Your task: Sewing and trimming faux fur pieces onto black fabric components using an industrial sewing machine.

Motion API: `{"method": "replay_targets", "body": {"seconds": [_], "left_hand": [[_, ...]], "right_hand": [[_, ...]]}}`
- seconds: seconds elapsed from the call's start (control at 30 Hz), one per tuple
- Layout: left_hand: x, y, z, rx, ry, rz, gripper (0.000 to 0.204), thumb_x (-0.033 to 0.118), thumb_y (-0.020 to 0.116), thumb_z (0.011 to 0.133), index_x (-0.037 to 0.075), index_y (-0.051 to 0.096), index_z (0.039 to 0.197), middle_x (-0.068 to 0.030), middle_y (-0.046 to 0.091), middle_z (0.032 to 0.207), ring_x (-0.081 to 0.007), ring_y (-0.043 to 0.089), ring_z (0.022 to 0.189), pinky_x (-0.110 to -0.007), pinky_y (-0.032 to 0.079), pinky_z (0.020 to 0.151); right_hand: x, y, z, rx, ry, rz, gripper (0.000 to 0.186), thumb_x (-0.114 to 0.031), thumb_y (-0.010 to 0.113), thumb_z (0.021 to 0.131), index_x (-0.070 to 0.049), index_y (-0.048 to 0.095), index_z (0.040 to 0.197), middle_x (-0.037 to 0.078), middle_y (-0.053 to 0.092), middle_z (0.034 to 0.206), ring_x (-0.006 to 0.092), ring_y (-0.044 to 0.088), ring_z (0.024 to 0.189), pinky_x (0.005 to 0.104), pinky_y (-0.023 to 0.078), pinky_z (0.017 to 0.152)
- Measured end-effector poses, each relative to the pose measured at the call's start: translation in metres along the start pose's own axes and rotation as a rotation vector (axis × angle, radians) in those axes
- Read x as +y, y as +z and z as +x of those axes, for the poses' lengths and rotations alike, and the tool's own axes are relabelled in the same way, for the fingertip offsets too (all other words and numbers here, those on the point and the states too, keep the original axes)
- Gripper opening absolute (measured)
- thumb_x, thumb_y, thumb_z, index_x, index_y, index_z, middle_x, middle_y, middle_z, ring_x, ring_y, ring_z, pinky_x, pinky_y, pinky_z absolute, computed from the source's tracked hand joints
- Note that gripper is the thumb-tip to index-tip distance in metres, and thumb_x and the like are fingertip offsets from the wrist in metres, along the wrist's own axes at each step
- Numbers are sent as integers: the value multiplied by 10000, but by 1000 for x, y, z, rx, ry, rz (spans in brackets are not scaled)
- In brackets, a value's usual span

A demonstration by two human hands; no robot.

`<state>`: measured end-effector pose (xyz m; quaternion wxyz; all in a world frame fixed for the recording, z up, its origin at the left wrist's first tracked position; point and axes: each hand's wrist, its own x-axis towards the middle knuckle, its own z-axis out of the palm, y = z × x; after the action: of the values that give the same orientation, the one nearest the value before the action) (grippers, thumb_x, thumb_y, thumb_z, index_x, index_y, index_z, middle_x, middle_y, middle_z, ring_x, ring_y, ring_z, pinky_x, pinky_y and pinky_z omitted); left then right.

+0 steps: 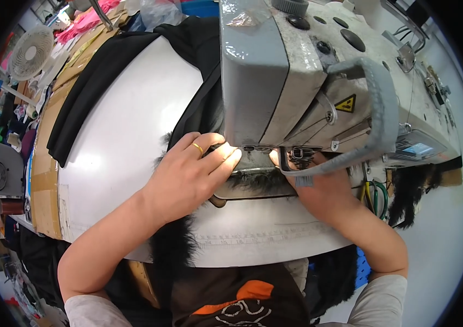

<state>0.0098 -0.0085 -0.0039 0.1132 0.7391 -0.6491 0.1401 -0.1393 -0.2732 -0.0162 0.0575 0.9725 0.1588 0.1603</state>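
Observation:
An industrial sewing machine (256,82) stands over the white table, with black furry trim (256,180) under its head. My left hand (190,169), a ring on one finger, is left of the stitching spot. Its fingers are bent and pressed together on black fabric (201,111). A strip of black fur (174,240) hangs from beneath this hand over the table's front edge. My right hand (321,188) lies to the right of the stitching spot, by the fur. The grey padded bar (381,109) and machine parts hide most of its fingers.
The fabric runs back across the white tabletop (122,125). Green-handled scissors (377,196) sit by the right table edge, near more black fur (414,191). A cardboard-covered ledge (46,185) borders the left side. A white fan (30,52) stands at the far left.

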Motion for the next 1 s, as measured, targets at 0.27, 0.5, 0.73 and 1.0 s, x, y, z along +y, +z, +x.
{"method": "replay_targets", "body": {"seconds": [0.27,0.5,0.73,1.0], "left_hand": [[3,-3,1,-40,-23,-61,394,119,648,873,28,710,1251,-69,696,1279,-275,617,1199,-383,517,969],[3,2,0,-23,-16,-33,390,117,644,877,34,715,1251,-64,704,1254,-275,625,1219,-384,525,993],[6,2,-1,-32,-29,-37,398,110,642,878,33,711,1262,-65,707,1238,-258,631,1213,-378,531,1006],[2,6,2,-30,-47,-22,363,128,638,896,43,715,1240,-74,708,1258,-272,638,1218,-386,533,992]], "right_hand": [[5,-2,-5,18,-30,34,265,-153,698,871,-126,696,1135,0,649,1191,200,701,896,323,552,506],[2,-2,-8,-3,21,61,290,-115,689,848,-130,681,1137,9,658,1190,232,724,906,350,578,522],[2,-6,-5,25,20,74,277,-85,678,831,-110,663,1107,27,656,1141,243,714,909,363,585,532],[7,3,-7,28,37,115,224,-83,679,823,-121,705,1042,3,690,1062,188,721,783,342,573,552]]}}
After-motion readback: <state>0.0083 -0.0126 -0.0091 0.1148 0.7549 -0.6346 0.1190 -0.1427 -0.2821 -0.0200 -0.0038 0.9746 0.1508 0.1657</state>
